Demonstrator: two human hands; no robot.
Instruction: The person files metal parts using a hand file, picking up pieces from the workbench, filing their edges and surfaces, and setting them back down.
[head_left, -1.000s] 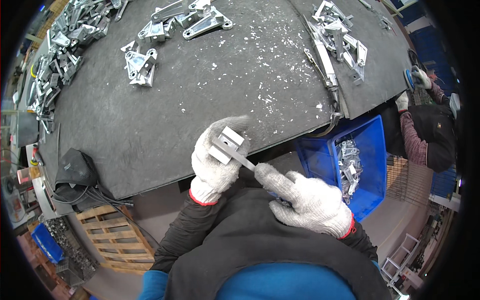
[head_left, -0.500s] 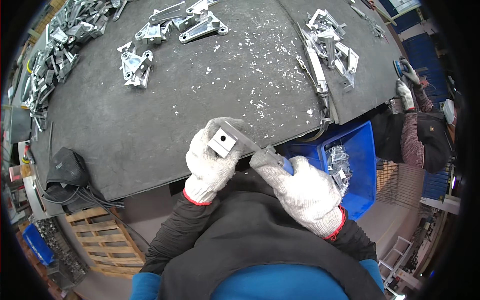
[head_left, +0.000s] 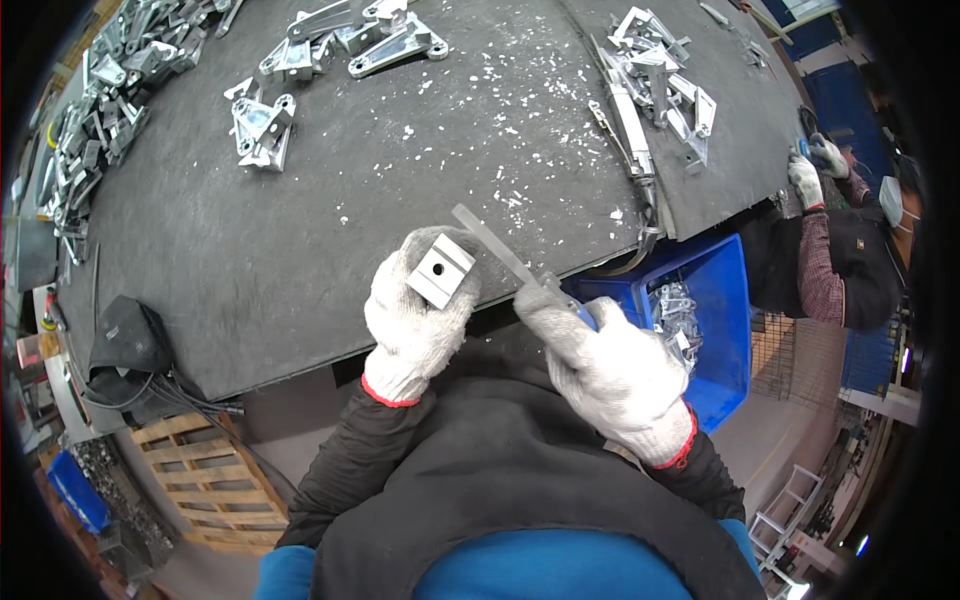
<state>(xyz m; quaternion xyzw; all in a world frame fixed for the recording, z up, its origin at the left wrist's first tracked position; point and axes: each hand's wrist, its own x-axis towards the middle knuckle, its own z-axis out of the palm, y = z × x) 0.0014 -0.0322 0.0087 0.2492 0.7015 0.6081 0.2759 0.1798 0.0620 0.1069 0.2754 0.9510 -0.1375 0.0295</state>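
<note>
My left hand [head_left: 415, 315], in a white knitted glove with a red cuff edge, is closed around a silver metal bracket [head_left: 441, 270]. The bracket's square end, with a dark round hole, faces up. In my right hand [head_left: 610, 365], gloved likewise, is a flat file [head_left: 492, 243] with a blue handle. Its grey blade points up and left, just beyond the bracket and apart from it. My right fingers wrap the handle and hide most of it. Both hands are over the near edge of the dark workbench [head_left: 330, 260].
Metal brackets lie in a big heap [head_left: 100, 120] at far left, with smaller groups [head_left: 265, 125] behind my left hand and a pile [head_left: 660, 80] at right. A long grey tool [head_left: 632, 130] lies alongside. A blue bin [head_left: 725, 330] holds parts. A co-worker's gloved hands [head_left: 815, 170] work at right.
The file's blade has come off the bracket and moved up and right. My left hand has shifted slightly left, and the bracket's end now shows more fully.
</note>
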